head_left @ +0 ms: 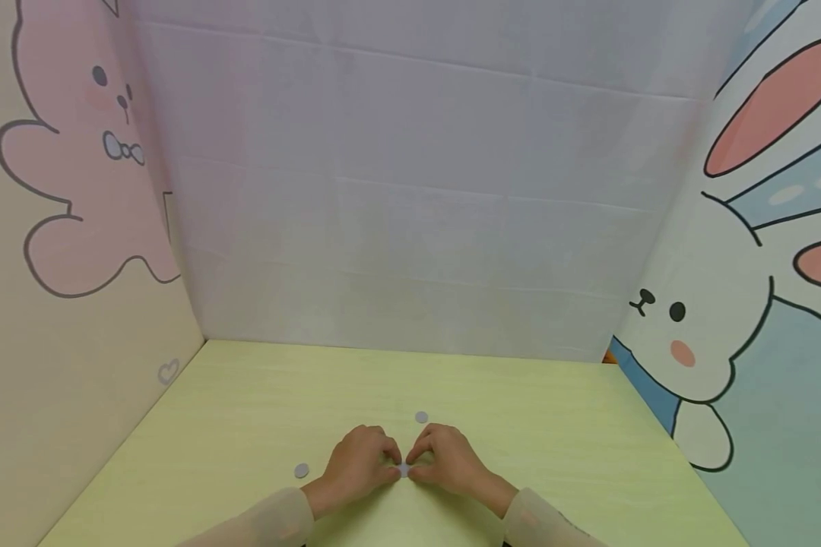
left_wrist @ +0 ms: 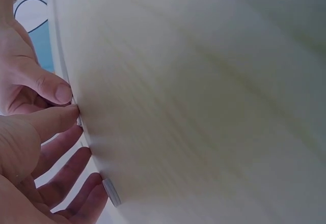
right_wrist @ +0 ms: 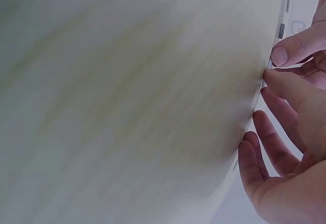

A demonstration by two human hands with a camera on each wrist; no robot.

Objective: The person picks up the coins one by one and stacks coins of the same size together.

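Note:
Three small round grey discs lie on the yellow tabletop. My left hand [head_left: 364, 461] and right hand [head_left: 449, 461] meet at the middle disc [head_left: 404, 470], pinching it from opposite sides with thumbs and fingertips, low at the table surface. The fingers hide much of this disc in both wrist views. Beyond the right hand's knuckles is another disc [head_left: 421, 417]. A further disc [head_left: 302, 470] rests to the left of the left wrist. In the left wrist view a grey disc [left_wrist: 111, 192] shows edge-on, close by the left hand's outer fingers.
The yellow tabletop [head_left: 260, 403] runs back to a pale, creased sheet [head_left: 410, 228]. A side panel with a pink cartoon animal [head_left: 96, 190] stands at the left, and one with a white rabbit [head_left: 711, 334] at the right. Light sleeves cover both forearms.

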